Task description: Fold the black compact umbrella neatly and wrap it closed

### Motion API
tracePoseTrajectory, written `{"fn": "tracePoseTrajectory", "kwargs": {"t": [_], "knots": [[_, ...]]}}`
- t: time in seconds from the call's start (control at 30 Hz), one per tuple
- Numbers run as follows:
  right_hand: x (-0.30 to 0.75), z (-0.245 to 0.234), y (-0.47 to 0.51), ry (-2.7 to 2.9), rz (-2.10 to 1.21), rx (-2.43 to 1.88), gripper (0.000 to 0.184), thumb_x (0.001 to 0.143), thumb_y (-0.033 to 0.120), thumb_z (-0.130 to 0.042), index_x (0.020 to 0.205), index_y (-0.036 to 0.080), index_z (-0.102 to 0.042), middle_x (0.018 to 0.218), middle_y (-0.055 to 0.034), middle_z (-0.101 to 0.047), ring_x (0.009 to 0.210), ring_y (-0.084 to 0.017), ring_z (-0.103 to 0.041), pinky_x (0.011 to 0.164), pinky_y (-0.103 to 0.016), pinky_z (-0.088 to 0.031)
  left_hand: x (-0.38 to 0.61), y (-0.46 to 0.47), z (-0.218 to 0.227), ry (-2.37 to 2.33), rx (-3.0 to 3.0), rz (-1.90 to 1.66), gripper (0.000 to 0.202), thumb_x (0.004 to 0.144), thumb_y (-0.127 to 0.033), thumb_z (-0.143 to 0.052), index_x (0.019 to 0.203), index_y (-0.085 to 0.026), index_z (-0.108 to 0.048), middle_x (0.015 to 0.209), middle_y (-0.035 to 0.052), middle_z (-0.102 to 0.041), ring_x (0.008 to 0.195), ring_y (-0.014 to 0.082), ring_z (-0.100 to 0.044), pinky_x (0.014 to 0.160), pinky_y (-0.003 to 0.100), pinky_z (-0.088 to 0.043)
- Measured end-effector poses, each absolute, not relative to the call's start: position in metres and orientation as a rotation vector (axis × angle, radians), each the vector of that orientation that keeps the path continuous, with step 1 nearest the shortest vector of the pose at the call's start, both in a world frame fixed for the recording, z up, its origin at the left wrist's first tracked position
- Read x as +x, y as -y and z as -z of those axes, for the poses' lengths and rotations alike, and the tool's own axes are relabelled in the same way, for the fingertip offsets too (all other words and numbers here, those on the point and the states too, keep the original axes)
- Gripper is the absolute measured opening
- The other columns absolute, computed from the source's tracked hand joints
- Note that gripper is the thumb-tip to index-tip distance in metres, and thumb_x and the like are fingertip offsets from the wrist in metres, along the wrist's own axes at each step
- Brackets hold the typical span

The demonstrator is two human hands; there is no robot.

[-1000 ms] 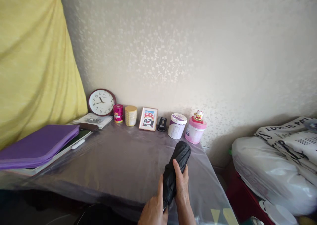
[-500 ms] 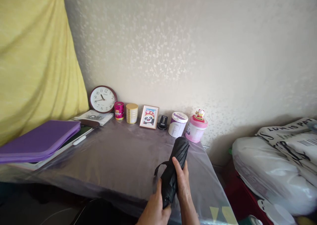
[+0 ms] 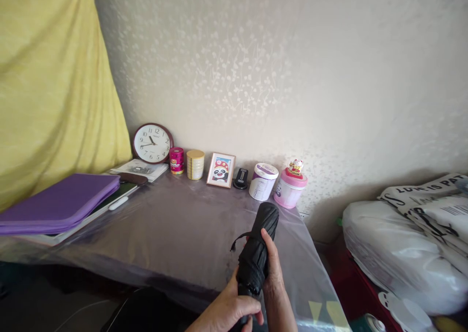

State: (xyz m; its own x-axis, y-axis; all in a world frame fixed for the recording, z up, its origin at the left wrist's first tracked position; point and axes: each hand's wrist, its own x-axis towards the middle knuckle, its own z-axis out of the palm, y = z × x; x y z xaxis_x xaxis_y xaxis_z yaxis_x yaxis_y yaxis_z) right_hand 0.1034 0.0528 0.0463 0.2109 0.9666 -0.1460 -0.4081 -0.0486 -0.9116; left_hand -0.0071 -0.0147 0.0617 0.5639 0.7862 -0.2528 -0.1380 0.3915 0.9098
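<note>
A folded black umbrella (image 3: 258, 256) is held up over the near right part of the table, tilted with its upper end away from me. My left hand (image 3: 234, 300) is closed around its lower end, at the handle, most of which the fingers hide. Higher up, my right hand (image 3: 273, 268) wraps the right side of the rolled canopy, thumb lying along it. A loose black strap (image 3: 239, 239) sticks out to the left of the canopy.
Along the wall stand a clock (image 3: 152, 144), a pink can (image 3: 176, 160), a yellow-lidded can (image 3: 195, 165), a framed panda picture (image 3: 221, 170), a white tub (image 3: 262, 183) and a pink tub (image 3: 290, 190). A purple folder (image 3: 62, 200) lies left. White bags (image 3: 398, 249) are piled right.
My left hand has slid down from the canopy to the handle end, leaving more of the lower canopy showing. The strap has swung out further left and slightly upward.
</note>
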Motion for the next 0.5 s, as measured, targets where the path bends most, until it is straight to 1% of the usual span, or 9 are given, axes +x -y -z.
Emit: {"fn": "tracePoseTrajectory", "kwargs": {"t": [0.1,0.17,0.2,0.23,0.3,0.37,0.4,0.43,0.5], "knots": [[0.103,-0.045,-0.054,0.732,-1.221,-1.098,0.06,0.06,0.056,-0.064,0.099,0.011,-0.059,0.07,-0.0043,-0.065,0.061,-0.019,-0.06,0.057,-0.03,-0.049,-0.001,0.015,-0.049,-0.881,1.047,-0.674,0.081,0.061,-0.013,-0.045,0.134,-0.017,-0.012,0.05,-0.0063,-0.053,0.031,0.0065,-0.037,0.035,0.016,-0.025],[0.103,-0.042,-0.056,0.764,-1.125,-1.135,0.06,0.059,0.053,-0.066,0.104,0.014,-0.058,0.076,-0.0031,-0.066,0.068,-0.02,-0.06,0.062,-0.029,-0.049,0.003,0.015,-0.035,-1.077,1.127,-0.674,0.08,0.063,-0.014,-0.047,0.134,-0.018,-0.012,0.05,-0.007,-0.051,0.03,0.0071,-0.035,0.035,0.017,-0.027],[0.104,-0.041,-0.057,0.777,-1.086,-1.152,0.059,0.059,0.051,-0.067,0.105,0.015,-0.058,0.078,-0.0024,-0.066,0.071,-0.02,-0.06,0.064,-0.029,-0.048,0.004,0.014,-0.028,-1.228,1.163,-0.68,0.077,0.065,-0.016,-0.048,0.134,-0.019,-0.014,0.055,-0.0056,-0.052,0.03,0.0073,-0.036,0.035,0.019,-0.03],[0.104,-0.039,-0.057,0.787,-1.059,-1.167,0.059,0.059,0.049,-0.068,0.106,0.016,-0.057,0.08,-0.002,-0.066,0.073,-0.02,-0.06,0.065,-0.028,-0.048,0.004,0.014,-0.021,-1.298,1.232,-0.715,0.074,0.067,-0.016,-0.048,0.134,-0.021,-0.015,0.066,-0.0017,-0.057,0.034,0.0081,-0.041,0.039,0.021,-0.035],[0.104,-0.036,-0.058,0.788,-1.027,-1.187,0.059,0.058,0.048,-0.07,0.106,0.017,-0.057,0.082,-0.0015,-0.066,0.075,-0.02,-0.06,0.066,-0.028,-0.048,0.001,0.012,-0.013,-1.403,1.418,-0.808,0.075,0.067,-0.014,-0.05,0.134,-0.021,-0.017,0.086,0.0057,-0.061,0.06,0.0147,-0.059,0.058,0.026,-0.044],[0.105,-0.033,-0.058,0.764,-1.007,-1.198,0.058,0.058,0.049,-0.07,0.105,0.017,-0.058,0.08,-0.0011,-0.065,0.073,-0.019,-0.059,0.065,-0.028,-0.048,-0.004,0.012,-0.013,-1.43,1.536,-0.831,0.076,0.067,-0.012,-0.052,0.134,-0.022,-0.018,0.094,0.0078,-0.06,0.081,0.0194,-0.061,0.07,0.028,-0.044],[0.105,-0.033,-0.057,0.745,-1.005,-1.2,0.058,0.058,0.049,-0.069,0.104,0.016,-0.058,0.078,-0.0008,-0.065,0.071,-0.019,-0.059,0.063,-0.028,-0.048,-0.006,0.012,-0.017,-1.404,1.536,-0.811,0.076,0.067,-0.013,-0.052,0.134,-0.024,-0.017,0.091,0.007,-0.061,0.08,0.0198,-0.061,0.069,0.028,-0.045],[0.105,-0.033,-0.057,0.726,-1.012,-1.197,0.057,0.058,0.05,-0.069,0.102,0.016,-0.058,0.075,-0.0006,-0.065,0.069,-0.018,-0.059,0.062,-0.028,-0.048,-0.008,0.013,-0.022,-1.344,1.499,-0.776,0.078,0.067,-0.015,-0.052,0.135,-0.025,-0.015,0.087,0.0051,-0.061,0.071,0.0187,-0.062,0.064,0.028,-0.045],[0.105,-0.034,-0.055,0.695,-1.062,-1.172,0.056,0.059,0.052,-0.067,0.099,0.014,-0.059,0.07,-0.0009,-0.063,0.063,-0.018,-0.059,0.059,-0.028,-0.048,-0.009,0.014,-0.035,-1.158,1.304,-0.712,0.08,0.068,-0.019,-0.05,0.135,-0.028,-0.007,0.075,-0.0008,-0.058,0.042,0.012,-0.052,0.046,0.025,-0.042]]}}
